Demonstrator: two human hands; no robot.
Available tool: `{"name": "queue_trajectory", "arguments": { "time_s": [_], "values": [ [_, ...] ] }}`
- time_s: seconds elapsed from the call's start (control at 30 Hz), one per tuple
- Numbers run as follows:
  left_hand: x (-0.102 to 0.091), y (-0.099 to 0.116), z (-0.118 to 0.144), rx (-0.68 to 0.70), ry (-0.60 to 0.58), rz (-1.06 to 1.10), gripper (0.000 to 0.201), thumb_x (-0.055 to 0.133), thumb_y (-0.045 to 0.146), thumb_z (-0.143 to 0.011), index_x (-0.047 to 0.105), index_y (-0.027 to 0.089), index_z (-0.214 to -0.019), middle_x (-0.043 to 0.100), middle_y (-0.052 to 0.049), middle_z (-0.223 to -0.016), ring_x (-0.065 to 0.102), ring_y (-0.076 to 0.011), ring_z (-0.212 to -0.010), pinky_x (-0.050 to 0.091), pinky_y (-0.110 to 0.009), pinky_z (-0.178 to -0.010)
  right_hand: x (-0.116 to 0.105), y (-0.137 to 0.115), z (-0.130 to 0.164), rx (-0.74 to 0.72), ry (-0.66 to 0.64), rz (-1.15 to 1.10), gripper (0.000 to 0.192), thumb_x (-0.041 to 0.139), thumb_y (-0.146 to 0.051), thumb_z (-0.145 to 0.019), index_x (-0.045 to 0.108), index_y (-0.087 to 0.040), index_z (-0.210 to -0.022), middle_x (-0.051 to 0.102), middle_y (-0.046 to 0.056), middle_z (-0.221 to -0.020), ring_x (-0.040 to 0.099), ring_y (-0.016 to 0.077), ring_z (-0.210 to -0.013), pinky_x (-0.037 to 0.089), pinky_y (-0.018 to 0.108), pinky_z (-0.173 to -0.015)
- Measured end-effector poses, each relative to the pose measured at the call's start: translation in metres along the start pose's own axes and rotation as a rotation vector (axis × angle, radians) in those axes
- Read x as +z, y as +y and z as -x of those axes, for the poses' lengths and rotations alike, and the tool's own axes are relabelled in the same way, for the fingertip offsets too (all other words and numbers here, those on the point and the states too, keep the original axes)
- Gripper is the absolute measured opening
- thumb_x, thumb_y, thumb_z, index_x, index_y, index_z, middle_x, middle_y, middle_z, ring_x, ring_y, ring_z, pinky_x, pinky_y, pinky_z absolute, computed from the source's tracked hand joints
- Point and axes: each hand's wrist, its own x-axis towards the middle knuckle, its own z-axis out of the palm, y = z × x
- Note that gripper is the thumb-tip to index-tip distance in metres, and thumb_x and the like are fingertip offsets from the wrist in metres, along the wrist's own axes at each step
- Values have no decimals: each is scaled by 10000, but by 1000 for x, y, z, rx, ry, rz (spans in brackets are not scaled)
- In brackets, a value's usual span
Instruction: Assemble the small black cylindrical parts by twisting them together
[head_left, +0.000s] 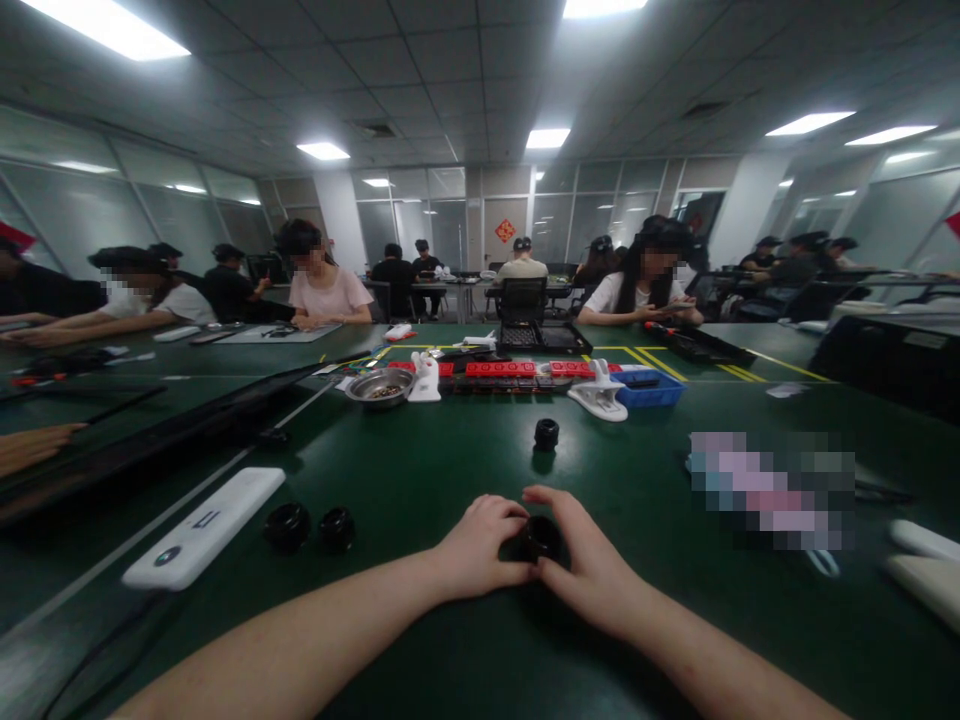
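Note:
A black, glossy, round plastic piece [541, 540] with a dark opening sits low over the green table between my hands. From the left, my left hand [480, 545] closes on its side with bent fingers and thumb. My right hand [591, 560] curls round the opposite side, index finger behind and thumb in front. A similar black piece [546, 434] stands farther back, beyond my hands. Two more, a larger black piece [286, 526] and a smaller black piece [336, 528], rest to the left of my left forearm.
A white power-bank-like device [206, 525] with a cable lies left. Farther back are a metal bowl [380, 387] of small parts, white clamps [600, 392], a red strip [499, 370] and a blue tray [646, 388]. A blurred patterned item [769, 490] lies right. Several people sit around.

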Motion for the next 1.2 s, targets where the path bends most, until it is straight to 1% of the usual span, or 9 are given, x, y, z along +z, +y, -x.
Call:
{"name": "queue_trajectory", "arguments": {
  "time_s": [0.1,0.2,0.33,0.53,0.67,0.77,0.93,1.03,1.2],
  "values": [
    [1,-1,0,4,2,3,368,651,406,-712,587,224,-1025,529,-42,-1116,433,-251,-1057,318,-395,-938,-2,0,0,7,46,27,550,530,-90,-646,393,-180,-1171,476,112,-1180,439,253,-1116,351,442,-949],
    [2,0,1,0,25,17,414,654,396,-715,558,214,-1074,539,-44,-1098,449,-238,-1034,331,-379,-928,0,1,-2,81,108,71,439,598,-218,-695,444,-179,-1104,532,101,-1045,501,262,-1002,408,441,-869],
    [2,0,1,3,21,18,404,660,384,-715,563,213,-1068,538,-44,-1104,445,-238,-1037,331,-376,-930,3,1,-4,101,72,54,386,572,-190,-716,464,-179,-1086,567,78,-970,534,237,-928,432,418,-836],
    [1,0,0,23,3,3,335,654,388,-723,602,199,-996,532,-53,-1119,436,-242,-1049,318,-379,-943,-2,-5,-1,-20,-26,-7,517,475,-39,-669,429,-180,-1164,524,86,-1159,467,214,-1093,358,412,-950],
    [1,-1,-1,19,12,1,316,651,380,-721,601,206,-980,535,-44,-1094,448,-233,-1024,330,-373,-928,-2,-5,-3,56,49,77,433,600,-186,-683,474,-152,-1096,541,114,-1084,487,258,-1033,401,436,-889],
    [2,-1,-1,22,20,-7,317,649,374,-719,599,208,-984,535,-39,-1089,449,-230,-1016,333,-366,-924,-1,-4,-3,85,15,78,424,586,-152,-672,476,-145,-1081,557,106,-1027,516,249,-977,424,423,-858],
    [4,-4,0,32,16,-16,347,654,364,-717,595,189,-1011,526,-58,-1124,431,-239,-1051,311,-372,-948,-2,-5,0,-20,-78,3,645,503,-36,-610,364,-157,-1228,472,115,-1213,438,234,-1128,344,416,-971],
    [4,-4,0,29,15,-12,330,649,375,-719,596,205,-997,528,-47,-1110,439,-238,-1040,322,-373,-935,-2,-4,-1,-9,-12,44,604,543,-97,-651,370,-171,-1225,456,115,-1223,410,251,-1148,329,438,-974],
    [1,-1,0,21,9,4,365,645,391,-724,573,217,-1037,537,-37,-1090,455,-231,-1016,337,-371,-912,4,4,-4,139,89,53,583,630,-232,-674,373,-167,-1194,523,86,-1005,508,248,-957,412,431,-860]
  ]
}}
